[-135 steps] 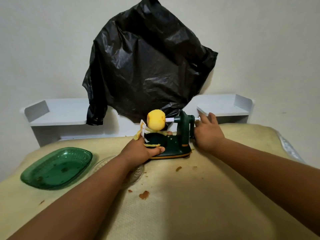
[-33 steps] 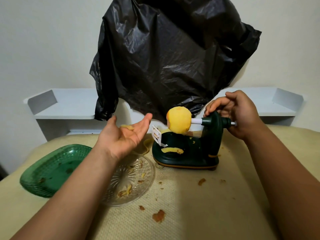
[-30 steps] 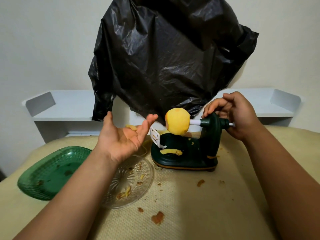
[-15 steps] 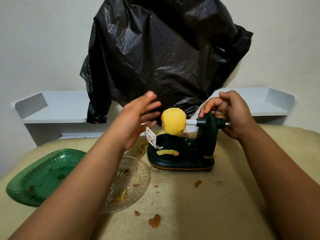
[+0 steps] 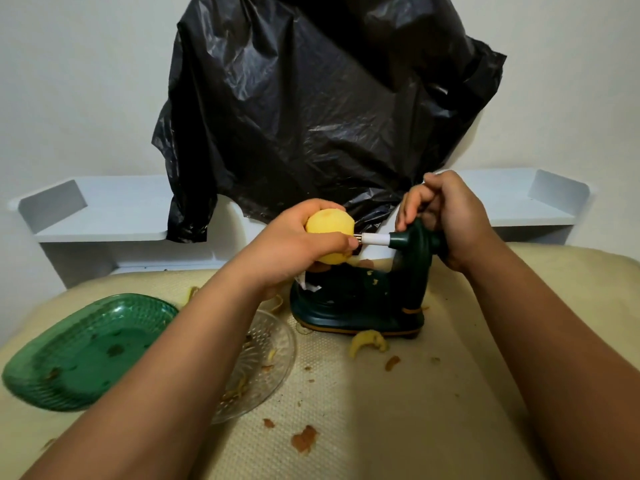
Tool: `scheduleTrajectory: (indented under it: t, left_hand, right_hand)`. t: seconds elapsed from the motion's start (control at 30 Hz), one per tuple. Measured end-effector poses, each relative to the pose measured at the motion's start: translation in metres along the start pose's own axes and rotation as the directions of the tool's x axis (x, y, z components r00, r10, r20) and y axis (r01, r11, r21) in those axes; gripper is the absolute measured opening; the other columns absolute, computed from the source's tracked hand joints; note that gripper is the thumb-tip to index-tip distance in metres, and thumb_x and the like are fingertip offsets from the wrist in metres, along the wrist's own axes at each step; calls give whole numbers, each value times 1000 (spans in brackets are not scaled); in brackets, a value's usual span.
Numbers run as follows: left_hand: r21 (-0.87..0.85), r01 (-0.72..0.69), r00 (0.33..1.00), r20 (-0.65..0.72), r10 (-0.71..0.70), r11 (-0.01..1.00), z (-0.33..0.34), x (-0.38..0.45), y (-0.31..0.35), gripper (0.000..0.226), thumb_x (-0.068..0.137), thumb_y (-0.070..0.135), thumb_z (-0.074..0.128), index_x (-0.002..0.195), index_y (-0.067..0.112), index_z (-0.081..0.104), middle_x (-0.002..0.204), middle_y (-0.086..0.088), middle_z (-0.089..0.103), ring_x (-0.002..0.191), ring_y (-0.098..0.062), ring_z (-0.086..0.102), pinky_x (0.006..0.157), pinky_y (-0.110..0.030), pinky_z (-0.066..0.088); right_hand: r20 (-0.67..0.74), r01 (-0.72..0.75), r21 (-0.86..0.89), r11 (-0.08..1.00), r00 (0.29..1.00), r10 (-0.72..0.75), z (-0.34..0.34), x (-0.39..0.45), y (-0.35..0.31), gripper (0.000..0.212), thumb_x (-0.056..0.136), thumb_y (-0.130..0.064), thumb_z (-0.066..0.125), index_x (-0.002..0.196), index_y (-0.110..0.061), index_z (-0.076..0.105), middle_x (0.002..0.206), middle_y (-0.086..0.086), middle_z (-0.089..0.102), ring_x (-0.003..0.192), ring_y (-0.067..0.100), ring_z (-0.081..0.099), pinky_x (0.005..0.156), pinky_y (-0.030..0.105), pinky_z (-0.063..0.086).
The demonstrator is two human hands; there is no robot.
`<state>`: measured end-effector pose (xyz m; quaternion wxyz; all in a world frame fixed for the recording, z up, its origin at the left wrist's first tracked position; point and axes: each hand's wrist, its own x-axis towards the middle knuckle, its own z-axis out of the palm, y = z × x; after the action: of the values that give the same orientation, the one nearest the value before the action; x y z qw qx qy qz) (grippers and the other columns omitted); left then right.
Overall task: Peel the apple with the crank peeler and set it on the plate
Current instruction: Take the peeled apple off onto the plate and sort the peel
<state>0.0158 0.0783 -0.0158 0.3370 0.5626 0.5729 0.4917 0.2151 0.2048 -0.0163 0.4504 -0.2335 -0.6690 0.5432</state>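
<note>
The peeled yellow apple (image 5: 330, 225) sits at the tip of the white shaft of the dark green crank peeler (image 5: 360, 303), which stands on the beige cloth. My left hand (image 5: 294, 247) wraps around the apple from the left and below. My right hand (image 5: 446, 220) is closed on the crank at the top right of the peeler; the handle itself is hidden in my fist. A clear glass plate (image 5: 266, 362) with peel scraps lies in front of the peeler's left end, partly under my left forearm.
A green tray (image 5: 86, 351) lies at the left. A curl of peel (image 5: 367, 342) and brown scraps (image 5: 304, 439) lie on the cloth. A black plastic bag (image 5: 322, 109) hangs on the wall over a white shelf (image 5: 104, 216).
My left hand, open and in the air a second ago, has moved right and closed around the apple. A peel curl now lies in front of the peeler. My right hand stays on the crank.
</note>
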Motion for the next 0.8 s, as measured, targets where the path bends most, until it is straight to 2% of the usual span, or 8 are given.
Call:
scheduleTrajectory:
  t: [0.13,0.27,0.37,0.43,0.53,0.67,0.73,0.8]
  left_hand:
    - [-437,48,965,-210,-154,898,-10,1,2,16,93,20,68,106,24,59,89,-11,69,62,-21,74,58,-35,62]
    - [-440,83,951,-233,-203,894,-33,-8,-8,22,93,25,68,113,19,59,96,-10,69,70,-21,74,69,-39,62]
    - [-142,212,945,-222,-240,967,-44,-20,-20,26,89,27,75,110,22,60,106,-10,66,82,-22,72,61,-32,63]
    - [127,243,954,-209,-214,962,-56,-28,-24,27,85,33,79,104,33,59,108,-5,63,90,-22,68,58,-27,61]
    - [286,244,969,-101,-224,927,-72,-43,-25,40,73,40,87,105,40,64,107,0,67,92,-22,69,67,-31,61]
    - [660,142,960,89,-264,738,-78,-53,-23,51,65,41,91,104,53,61,100,16,68,88,-3,64,74,-25,51]
    - [725,133,929,147,-341,676,-76,-54,-21,51,67,41,91,107,53,61,100,19,67,89,0,61,74,-22,49]
    - [733,140,896,192,-400,666,-76,-54,-23,51,67,42,91,108,53,63,103,21,66,92,1,60,76,-20,48]
  right_hand:
    - [-22,-6,39,999,1000,7,-8,-3,-1,53,86,-39,36,49,-12,62,58,14,63,60,26,58,66,35,49]
    - [-51,4,-91,996,999,-8,-8,-4,-3,50,88,-37,39,56,-12,68,70,17,72,71,31,68,76,37,51]
    - [-147,175,-384,907,958,-247,-4,-11,-4,44,93,-34,46,62,-17,73,74,1,75,78,19,72,83,34,50]
    - [-173,324,-657,680,814,-555,-2,-19,-5,37,96,-29,49,69,-17,73,67,-13,70,71,5,65,73,25,47]
    - [-75,404,-832,381,598,-798,7,-27,-10,28,96,-14,51,82,-2,72,77,9,71,75,25,66,70,34,52]
    - [35,450,-869,204,467,-884,35,-41,-33,18,92,-4,55,84,2,70,79,16,69,75,29,63,70,40,50]
    - [187,575,-762,296,634,-750,54,-52,-51,17,90,-7,58,82,-4,72,72,6,69,67,15,61,62,27,47]
    - [387,414,-772,482,908,-160,73,-62,-67,16,90,-25,59,82,-23,73,62,-6,67,55,4,62,53,15,43]
